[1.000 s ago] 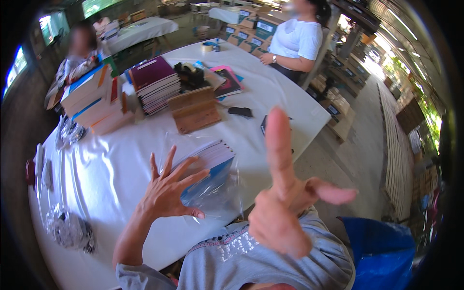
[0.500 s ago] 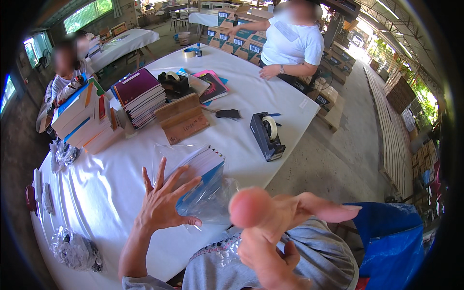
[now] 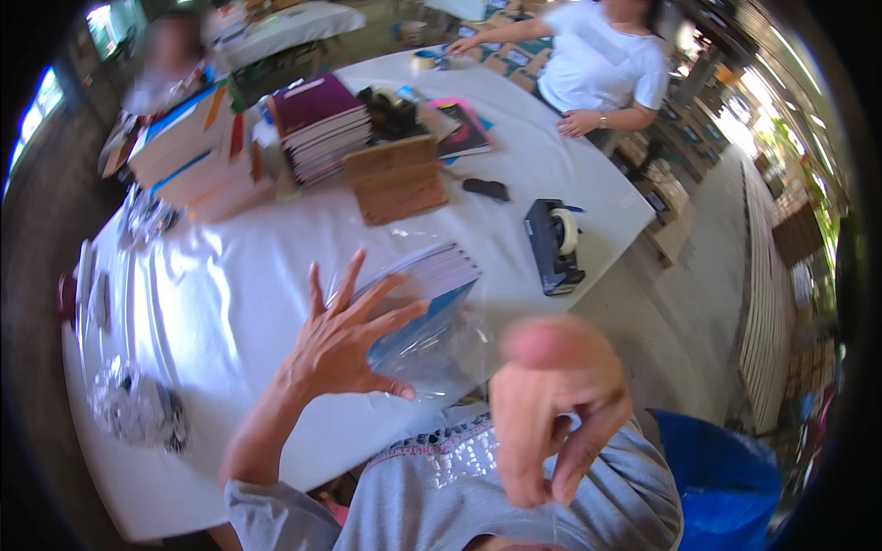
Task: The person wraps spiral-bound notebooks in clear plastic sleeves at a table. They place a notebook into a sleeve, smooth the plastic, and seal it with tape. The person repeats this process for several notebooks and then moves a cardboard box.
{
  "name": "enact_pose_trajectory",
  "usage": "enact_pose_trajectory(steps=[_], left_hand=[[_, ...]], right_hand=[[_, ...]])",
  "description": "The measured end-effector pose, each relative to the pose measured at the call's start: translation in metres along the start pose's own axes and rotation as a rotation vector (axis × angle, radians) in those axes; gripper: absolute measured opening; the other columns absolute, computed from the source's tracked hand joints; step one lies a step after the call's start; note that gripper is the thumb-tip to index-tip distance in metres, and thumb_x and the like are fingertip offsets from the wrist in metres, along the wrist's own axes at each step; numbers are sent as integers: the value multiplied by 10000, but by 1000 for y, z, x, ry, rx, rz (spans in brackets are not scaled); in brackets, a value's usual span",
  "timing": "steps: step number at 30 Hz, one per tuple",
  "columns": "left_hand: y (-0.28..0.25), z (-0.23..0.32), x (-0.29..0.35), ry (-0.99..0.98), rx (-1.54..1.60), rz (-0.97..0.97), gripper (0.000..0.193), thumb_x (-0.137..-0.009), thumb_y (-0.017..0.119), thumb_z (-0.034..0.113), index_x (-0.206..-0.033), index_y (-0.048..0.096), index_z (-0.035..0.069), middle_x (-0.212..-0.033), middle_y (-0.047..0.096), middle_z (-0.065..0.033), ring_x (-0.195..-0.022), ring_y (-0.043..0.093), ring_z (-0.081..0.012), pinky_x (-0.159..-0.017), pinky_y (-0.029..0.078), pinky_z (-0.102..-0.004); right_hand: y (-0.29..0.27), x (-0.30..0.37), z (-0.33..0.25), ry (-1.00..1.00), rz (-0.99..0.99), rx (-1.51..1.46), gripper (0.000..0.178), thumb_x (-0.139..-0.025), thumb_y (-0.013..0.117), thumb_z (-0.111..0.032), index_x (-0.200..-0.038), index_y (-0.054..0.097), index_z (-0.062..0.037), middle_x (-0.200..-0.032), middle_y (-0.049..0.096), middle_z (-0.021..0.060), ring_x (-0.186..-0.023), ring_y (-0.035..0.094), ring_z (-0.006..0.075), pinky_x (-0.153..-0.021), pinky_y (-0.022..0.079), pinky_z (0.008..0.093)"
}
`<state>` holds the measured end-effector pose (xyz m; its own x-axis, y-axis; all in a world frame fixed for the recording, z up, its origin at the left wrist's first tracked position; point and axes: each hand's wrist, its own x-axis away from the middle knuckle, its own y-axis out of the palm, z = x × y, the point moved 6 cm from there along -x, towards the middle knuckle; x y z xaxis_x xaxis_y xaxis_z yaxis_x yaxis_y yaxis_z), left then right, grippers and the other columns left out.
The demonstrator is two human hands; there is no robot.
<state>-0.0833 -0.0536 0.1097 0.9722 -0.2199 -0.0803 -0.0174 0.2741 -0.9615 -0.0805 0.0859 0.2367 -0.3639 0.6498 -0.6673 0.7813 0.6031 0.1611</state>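
My left hand (image 3: 344, 349) is open, its fingers spread over a stack of notebooks (image 3: 432, 274) with a blue cover on its near side. Clear plastic wrap (image 3: 439, 342) surrounds the stack and catches the light. Close to the camera is my right hand (image 3: 562, 413), held up over my lap and partly blurred. One fingertip points toward the camera, while the thumb and other fingers curl downward, tips close together. Anything pinched there is too small or hidden to make out. Beyond this hand stands a black tape dispenser (image 3: 554, 248) with a roll of tape.
Behind the notebooks are a wooden stand (image 3: 397, 188), a dark flat object (image 3: 485, 189) and a purple-topped book stack (image 3: 322, 124). More piled books (image 3: 197, 156) stand left. Crumpled plastic (image 3: 138, 404) lies at the near left. Two people are across the white-covered table (image 3: 266, 432).
The view has shifted, so the table things sit further right. My right thumb has swung from stretched outward to curled down near the other fingers. The left hand stays spread over the notebooks.
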Motion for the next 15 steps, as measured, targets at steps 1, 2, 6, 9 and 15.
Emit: enact_pose_trajectory(steps=[1, 2, 6, 9, 15], left_hand=[[2, -1, 2, 12, -1, -3, 982, -441, 648, 777, -1290, 463, 319, -1402, 332, -51, -1367, 51, -380, -1010, -55, -672], [2, -4, 3, -4, 7, 17, 985, -441, 645, 779, -1291, 464, 315, -1403, 330, -51, -1368, 51, -377, -1010, -55, -672], [1, -2, 2, 20, 24, 23, 988, -449, 635, 784, -1297, 462, 305, -1411, 315, -50, -1371, 45, -366, -1015, -62, -666], [2, -1, 2, 38, 39, 63, 992, -444, 633, 787, -1298, 460, 312, -1414, 311, -47, -1373, 32, -359, -1015, -70, -666], [7, -5, 2, 45, 35, 74, 1005, -436, 604, 814, -1299, 455, 322, -1418, 315, -30, -1374, 25, -355, -1017, -59, -668]], right_hand=[[-7, 3, -6, 61, 39, 199, 1048, -814, 595, 17, -1369, -272, -185, -722, 594, 212, -440, 481, 155, -380, 389, 253], [-19, 5, -3, 135, 77, 315, 1031, -815, 583, 37, -1377, -253, -179, -719, 597, 198, -453, 498, 162, -398, 401, 261], [-88, 27, 16, 646, 464, 472, 930, -833, 569, 11, -1430, -118, -179, -665, 578, 95, -543, 532, 136, -516, 427, 253], [-141, 52, 41, 806, 513, 534, 893, -833, 593, -61, -1445, -44, -192, -655, 565, 59, -576, 525, 117, -560, 430, 246], [-170, 68, 69, 1104, 477, 961, 942, -760, 670, -113, -1445, 28, -193, -682, 604, 117, -585, 575, 194, -563, 452, 300]])
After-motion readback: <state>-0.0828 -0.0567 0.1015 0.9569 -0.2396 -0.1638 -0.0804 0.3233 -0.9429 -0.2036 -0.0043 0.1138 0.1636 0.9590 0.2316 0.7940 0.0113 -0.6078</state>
